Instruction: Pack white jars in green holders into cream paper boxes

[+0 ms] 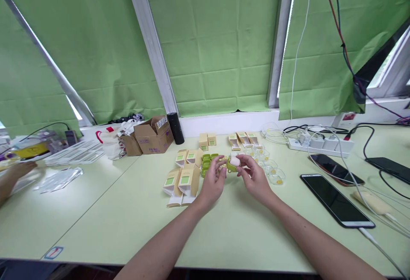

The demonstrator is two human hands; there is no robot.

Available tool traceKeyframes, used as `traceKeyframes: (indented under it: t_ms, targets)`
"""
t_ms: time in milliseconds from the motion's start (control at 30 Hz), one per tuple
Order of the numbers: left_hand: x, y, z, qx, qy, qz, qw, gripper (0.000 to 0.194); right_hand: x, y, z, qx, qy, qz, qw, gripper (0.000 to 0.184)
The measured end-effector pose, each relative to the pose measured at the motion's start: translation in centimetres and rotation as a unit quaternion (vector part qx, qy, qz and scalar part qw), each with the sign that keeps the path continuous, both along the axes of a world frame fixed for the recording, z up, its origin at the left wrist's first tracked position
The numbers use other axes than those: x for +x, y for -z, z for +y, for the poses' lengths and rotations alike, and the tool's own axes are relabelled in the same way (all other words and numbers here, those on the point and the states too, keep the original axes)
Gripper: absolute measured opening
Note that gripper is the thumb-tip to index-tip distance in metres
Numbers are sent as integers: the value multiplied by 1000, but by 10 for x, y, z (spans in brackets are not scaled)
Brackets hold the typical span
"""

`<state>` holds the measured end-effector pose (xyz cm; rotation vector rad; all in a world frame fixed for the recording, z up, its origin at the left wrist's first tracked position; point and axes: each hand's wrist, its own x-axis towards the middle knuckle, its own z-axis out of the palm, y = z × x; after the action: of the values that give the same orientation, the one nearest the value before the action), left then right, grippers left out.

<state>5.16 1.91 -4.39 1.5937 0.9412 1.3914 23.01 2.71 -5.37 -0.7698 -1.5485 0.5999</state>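
Over the middle of the table, a small white earbud case (235, 159) sits partly in an olive-green cover (231, 167). My left hand (214, 180) grips the green cover from the left. From the right, my right hand (255, 177) holds the same piece, its thumb and fingers closed about the white case. Several green covers (205, 165) stand in a group just left of my left hand, partly hidden by it. Several clear plastic shells (276, 176) with yellow spots lie beyond and beside my right hand.
Open kraft boxes (188, 180) with green labels stand at left, more small boxes (246, 139) behind. A brown carton (154, 134) and black cylinder (175, 128) stand farther back. Phones (336, 199), cables and a power strip (320, 145) occupy the right. Another person's hand (19, 172) shows far left.
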Motion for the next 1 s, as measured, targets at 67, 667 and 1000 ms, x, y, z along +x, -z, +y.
traceKeyframes:
  t_ms: [67, 667, 1000]
  targets:
    - [-4, -2, -1, 54, -36, 47, 997, 42, -1, -1, 2, -38, -32, 51, 997, 32]
    - [-11, 2, 1, 244, -60, 290, 923, 51, -3, -8, 4, -270, -145, 215, 927, 57]
    - [-10, 3, 4, 186, -64, 220, 956, 51, 2, -6, 3, -274, -164, 207, 925, 60]
